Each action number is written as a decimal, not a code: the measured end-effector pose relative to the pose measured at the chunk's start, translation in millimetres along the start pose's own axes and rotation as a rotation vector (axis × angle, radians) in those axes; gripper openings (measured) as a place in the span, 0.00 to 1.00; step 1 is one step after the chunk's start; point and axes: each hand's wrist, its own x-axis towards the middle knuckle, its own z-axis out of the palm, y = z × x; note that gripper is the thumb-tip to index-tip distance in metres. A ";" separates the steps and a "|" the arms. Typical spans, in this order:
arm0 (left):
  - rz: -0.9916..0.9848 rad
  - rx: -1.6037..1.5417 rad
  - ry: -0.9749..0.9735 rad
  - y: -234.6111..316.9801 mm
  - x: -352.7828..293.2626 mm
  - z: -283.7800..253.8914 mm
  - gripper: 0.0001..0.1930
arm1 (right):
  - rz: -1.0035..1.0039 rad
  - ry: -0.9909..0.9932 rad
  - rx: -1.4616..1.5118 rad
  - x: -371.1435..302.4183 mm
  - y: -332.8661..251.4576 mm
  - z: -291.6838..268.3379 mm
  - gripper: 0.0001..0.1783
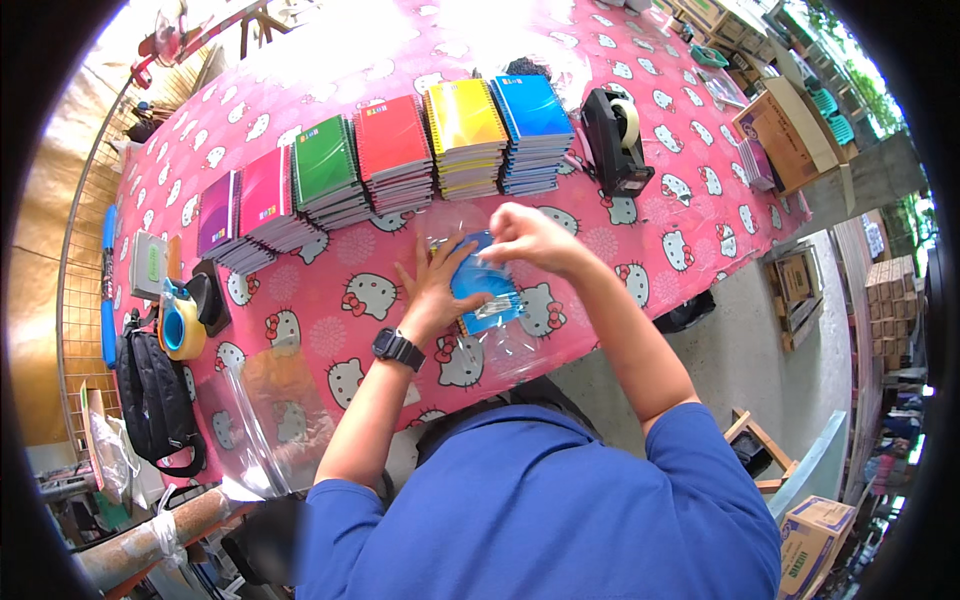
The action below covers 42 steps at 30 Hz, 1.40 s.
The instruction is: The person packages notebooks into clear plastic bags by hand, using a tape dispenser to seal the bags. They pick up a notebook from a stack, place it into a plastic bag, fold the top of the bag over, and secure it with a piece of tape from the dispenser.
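Fingers [440, 256] of the left hand [434, 291] are spread and laid flat, pressing on a blue notebook [469, 283] without gripping it. Those of the right hand [536, 240] are curled together just above its far right side; whether they pinch anything cannot be told. The notebook lies on the near part of the table, straight in front of the person, with clear plastic [456, 215] about it.

Judging by how that plastic lies, the work on this notebook is partway along. Plastic already covers some of the cover, wrinkled and catching light by the left thumb, but loose film spreads beyond the near and right edges and past the far side. Getting it close and settled seems to be what is left; no fastening can be made out.

Farther off, six stacks stand in a row: purple [218, 213], magenta [266, 192], green [325, 160], red [392, 137], yellow [465, 115] and blue [532, 106], left to right. Whether their books wear plastic is unclear, so how many are finished cannot be judged. Right of them stands a black tape dispenser [612, 145]. More clear sheets [270, 410] lie at the near left of the pink tablecloth [592, 312].
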 end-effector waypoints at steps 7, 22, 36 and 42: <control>0.022 -0.038 0.004 -7.3 5.3 0.8 0.45 | 0.426 0.116 -1.243 10.9 -14.3 22.6 0.40; 0.271 -0.286 0.244 27.9 -41.1 5.5 0.36 | -0.323 0.269 -0.542 -88.3 11.7 9.8 0.42; 0.084 -0.978 0.363 50.3 26.6 68.7 0.55 | -0.279 0.113 0.116 -60.0 40.4 -26.0 0.59; 0.227 -0.685 0.394 62.4 20.9 53.8 0.57 | -0.207 -0.027 0.129 -55.9 53.4 -34.3 0.59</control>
